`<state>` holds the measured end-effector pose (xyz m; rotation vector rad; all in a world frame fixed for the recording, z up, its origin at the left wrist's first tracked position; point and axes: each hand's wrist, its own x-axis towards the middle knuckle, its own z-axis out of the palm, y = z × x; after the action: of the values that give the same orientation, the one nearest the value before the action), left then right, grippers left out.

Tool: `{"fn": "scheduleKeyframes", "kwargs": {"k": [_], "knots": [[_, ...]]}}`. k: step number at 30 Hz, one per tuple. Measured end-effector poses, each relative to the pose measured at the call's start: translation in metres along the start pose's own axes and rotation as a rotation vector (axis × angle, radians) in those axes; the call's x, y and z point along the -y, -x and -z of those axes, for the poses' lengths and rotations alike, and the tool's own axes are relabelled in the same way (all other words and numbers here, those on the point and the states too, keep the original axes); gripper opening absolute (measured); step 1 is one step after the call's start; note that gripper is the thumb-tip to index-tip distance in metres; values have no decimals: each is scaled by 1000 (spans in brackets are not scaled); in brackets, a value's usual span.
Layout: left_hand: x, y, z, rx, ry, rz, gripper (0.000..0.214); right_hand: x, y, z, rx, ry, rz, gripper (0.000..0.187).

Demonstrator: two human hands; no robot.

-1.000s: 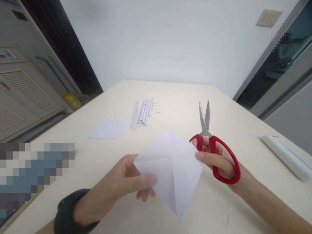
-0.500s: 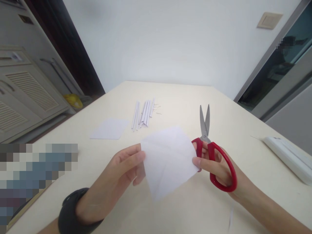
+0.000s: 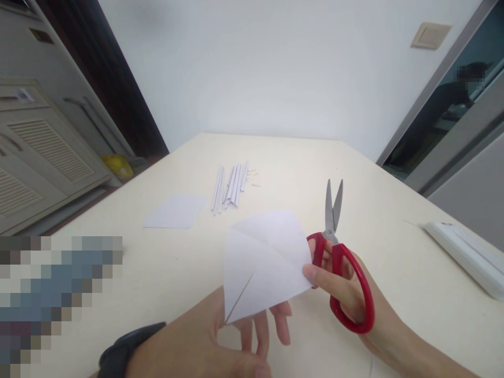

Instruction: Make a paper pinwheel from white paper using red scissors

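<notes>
My right hand (image 3: 346,294) grips red-handled scissors (image 3: 338,257), blades pointing up and slightly apart, while its thumb and forefinger also pinch the right edge of a creased white paper sheet (image 3: 263,260). My left hand (image 3: 224,341), with a black watch on the wrist, is under the sheet's lower left corner. Its fingers are spread and touch the paper from below.
On the cream table (image 3: 275,157) lie a flat white paper square (image 3: 175,211), a bundle of folded paper strips (image 3: 232,184) with small scraps, and a white box (image 3: 464,252) at the right edge. A cabinet stands to the left, a doorway to the right.
The sheet has been turned between the hands. My left hand let go of its left edge and dropped below it, toward me. The scissors hand shifted slightly left and down.
</notes>
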<state>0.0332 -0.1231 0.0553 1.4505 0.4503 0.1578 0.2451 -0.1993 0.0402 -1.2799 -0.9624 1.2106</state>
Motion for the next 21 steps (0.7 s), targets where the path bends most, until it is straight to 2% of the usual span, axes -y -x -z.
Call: {"fn": "scheduleKeyframes", "kwargs": {"k": [4,8,12,16,21], "knots": [[2,-1,-2,-27,-127,-39,36,-11,5,-7,-65,18,78,19],[12,-2,-2,-36,-166,7,50,-14,12,-15,10,-39,87,19],[20,0,-2,-189,-211,22,46,-9,14,-19,119,-140,60,23],[22,0,-1,-279,-166,46,43,-5,13,-19,188,-193,66,29],[23,-4,3,-327,-106,-5,46,-7,11,-18,152,-99,43,21]]}}
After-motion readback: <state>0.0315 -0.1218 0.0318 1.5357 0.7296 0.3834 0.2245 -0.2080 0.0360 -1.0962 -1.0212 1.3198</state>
